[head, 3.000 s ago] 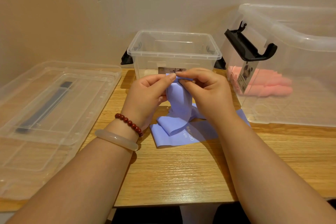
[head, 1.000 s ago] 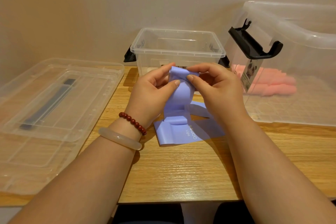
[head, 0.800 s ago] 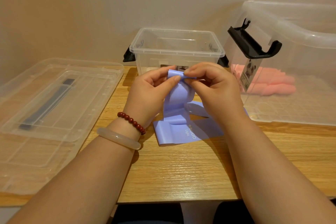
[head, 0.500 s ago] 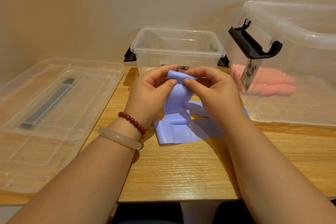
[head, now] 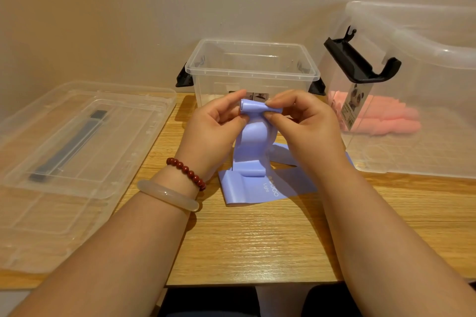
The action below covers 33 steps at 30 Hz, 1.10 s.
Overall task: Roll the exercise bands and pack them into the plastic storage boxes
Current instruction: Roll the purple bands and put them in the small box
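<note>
Change: vs half a sec earlier, the top end of the purple band (head: 253, 147) is wound tighter. It is now a short tube w/ its open end showing at left, where it was a flat fold before.
Band: held upright above the worktop (head: 257, 239). The tube sits at the top, and the loose length drops to a fold and lies flat on the wood, w/ "Light" printed on it.
Left hand (head: 213, 128): thumb and fingertips clamped on the tube's left end.
Right hand (head: 306, 126): thumb and forefinger pinch the tube's right part, other fingers curled behind.
Small clear box (head: 251, 74): open, just behind both hands, by the wall, w/ black clips at each side.
Large clear box (head: 438, 90): at right, open. Its black latch (head: 360, 59) is swung up, and pink bands (head: 386, 118) lie inside on the bottom.
Lid (head: 77, 141): clear w/ a dark handle, lying flat at left, apart from both boxes.
Left wrist: red bead bracelet (head: 186, 172) and a pale bangle (head: 167, 194).
</note>
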Motion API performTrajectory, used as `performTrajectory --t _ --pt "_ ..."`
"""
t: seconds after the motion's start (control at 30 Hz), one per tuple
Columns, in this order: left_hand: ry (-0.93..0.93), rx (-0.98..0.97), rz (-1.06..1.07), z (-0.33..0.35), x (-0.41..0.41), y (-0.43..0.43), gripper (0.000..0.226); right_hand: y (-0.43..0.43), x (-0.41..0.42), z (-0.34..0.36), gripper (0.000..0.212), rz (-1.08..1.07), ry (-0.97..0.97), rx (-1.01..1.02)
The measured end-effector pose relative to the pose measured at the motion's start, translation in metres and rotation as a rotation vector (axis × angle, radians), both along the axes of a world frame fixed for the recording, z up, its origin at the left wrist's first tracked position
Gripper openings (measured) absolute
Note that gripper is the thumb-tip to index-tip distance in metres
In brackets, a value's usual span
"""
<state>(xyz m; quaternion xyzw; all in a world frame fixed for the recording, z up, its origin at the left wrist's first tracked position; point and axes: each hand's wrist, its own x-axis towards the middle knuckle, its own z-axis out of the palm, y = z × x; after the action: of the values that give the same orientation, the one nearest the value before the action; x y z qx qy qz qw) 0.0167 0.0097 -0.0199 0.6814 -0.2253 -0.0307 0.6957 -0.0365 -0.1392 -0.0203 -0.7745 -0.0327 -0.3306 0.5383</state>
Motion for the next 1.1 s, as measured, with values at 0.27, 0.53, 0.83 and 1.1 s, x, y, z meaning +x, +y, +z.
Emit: performTrajectory --t 0.27,0.53,0.83,1.1 --pt "0.011 -0.055 0.009 0.0021 -0.0003 -0.0028 0.024 0.0007 0.0012 -0.0006 0.024 0.029 -0.048 -0.056" --pt "-0.041 -0.056 -0.016 0.0011 -0.0008 0.0001 0.032 0.003 -0.0034 0.0016 0.018 0.005 0.127 -0.023" --pt "-0.008 -0.022 -0.023 -0.0035 0.0004 -0.0027 0.035 0.0018 -0.0033 0.0022 0.02 -0.022 0.08 0.005" --pt "0.012 0.013 -0.025 -0.0039 0.0026 -0.0015 0.029 0.0021 -0.0049 0.0038 0.02 -0.059 0.08 -0.09"
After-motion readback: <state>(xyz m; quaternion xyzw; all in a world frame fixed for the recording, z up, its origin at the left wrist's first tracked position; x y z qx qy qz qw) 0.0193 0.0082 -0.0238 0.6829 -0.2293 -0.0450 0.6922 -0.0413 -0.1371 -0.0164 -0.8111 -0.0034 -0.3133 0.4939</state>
